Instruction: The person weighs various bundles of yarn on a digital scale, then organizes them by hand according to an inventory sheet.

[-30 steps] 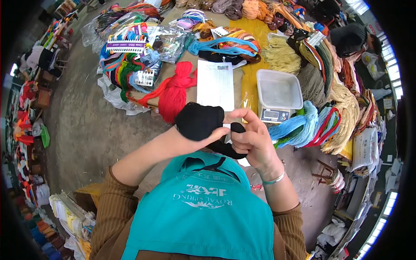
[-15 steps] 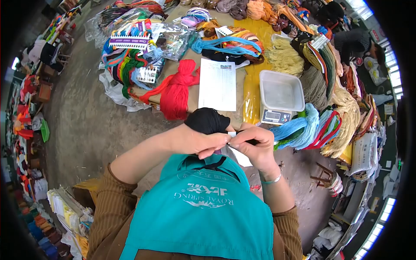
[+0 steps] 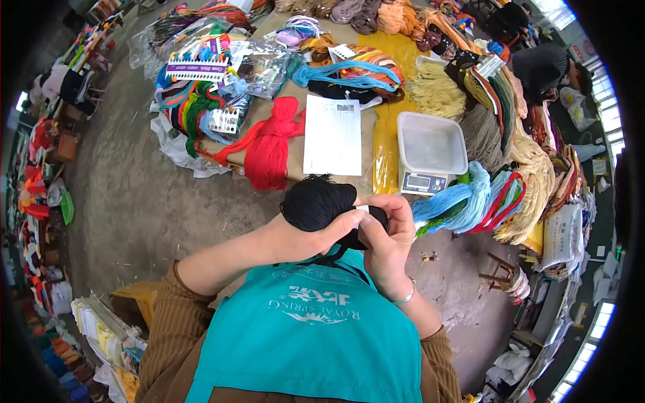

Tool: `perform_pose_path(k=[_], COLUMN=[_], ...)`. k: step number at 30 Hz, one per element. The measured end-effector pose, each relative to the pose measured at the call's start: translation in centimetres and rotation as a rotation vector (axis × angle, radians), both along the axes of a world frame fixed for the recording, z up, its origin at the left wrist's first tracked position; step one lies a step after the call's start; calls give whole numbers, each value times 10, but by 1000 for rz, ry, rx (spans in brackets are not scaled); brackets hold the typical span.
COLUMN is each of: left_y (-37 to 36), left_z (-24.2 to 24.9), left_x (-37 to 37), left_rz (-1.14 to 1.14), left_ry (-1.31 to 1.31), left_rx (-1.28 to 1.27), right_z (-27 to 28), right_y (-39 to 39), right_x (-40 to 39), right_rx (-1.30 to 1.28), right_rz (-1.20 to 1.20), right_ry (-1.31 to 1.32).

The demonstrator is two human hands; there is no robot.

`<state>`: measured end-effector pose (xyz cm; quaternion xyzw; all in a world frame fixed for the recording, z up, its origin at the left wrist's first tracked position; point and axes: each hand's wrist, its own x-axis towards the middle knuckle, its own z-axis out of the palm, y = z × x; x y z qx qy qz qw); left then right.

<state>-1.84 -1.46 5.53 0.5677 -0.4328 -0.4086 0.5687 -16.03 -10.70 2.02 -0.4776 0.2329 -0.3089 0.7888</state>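
A bundle of black thread [image 3: 318, 203] is gripped in my left hand [image 3: 304, 235], above the teal apron. My right hand [image 3: 388, 235] pinches a small white band [image 3: 363, 209] round the black thread, its fingertips close to my left thumb. Beyond my hands lies a printed sheet [image 3: 332, 138] on the table. Left of the sheet is a knotted red skein [image 3: 270, 151]. To its right a clear plastic tub [image 3: 432, 142] rests on a digital scale [image 3: 422, 182].
Blue, green and red skeins [image 3: 480, 198] lie at the table's right edge, beside beige thread [image 3: 532, 181]. Thread cards [image 3: 196, 71] and plastic bags are at the left. A wooden stool [image 3: 500, 277] stands on the floor. A person [image 3: 543, 70] is at the upper right.
More of the black bundle shows, and both hands have shifted slightly, with my right hand turned more upright. The white paper that hung below my hands is no longer visible.
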Motion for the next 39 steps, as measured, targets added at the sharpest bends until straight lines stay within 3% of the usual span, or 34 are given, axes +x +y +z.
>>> perform_pose_path(k=[2,6,12,15,18,20,26,28,32,37,39], left_y=[0,-3,-5,-7,-8,-9,-18,-21,-25,-30,-27], left_z=[2,-3,-3,-4,-14,-15,-23,-23,-33,-37,-47], left_x=[4,7,9,9,7,4,-2,-6,-14,-21,-24], left_rz=[-41,-46,-83,-102,-99,-74,-139,-146,-211,-303,-346], left_ry=[45,-3,139,11,45,222,72,170,182,275,257], left_rx=[125,145,178,204,197,239,256,311,277,394,393], right_z=[-1,1,0,-3,-10,-12,-15,-22,-22,-10,-17], right_y=[3,2,-2,-4,-8,-10,-19,-25,-31,-45,-52], right_x=[-1,-3,-5,-7,-11,-14,-26,-35,-46,-69,-81], right_rx=[-84,-137,-168,-181,-173,-167,-178,-193,-396,-376,-621], right_rz=[-51,-8,30,42,70,80,166,210,227,371,326], right_ry=[29,73,113,128,145,147,168,229,267,449,488])
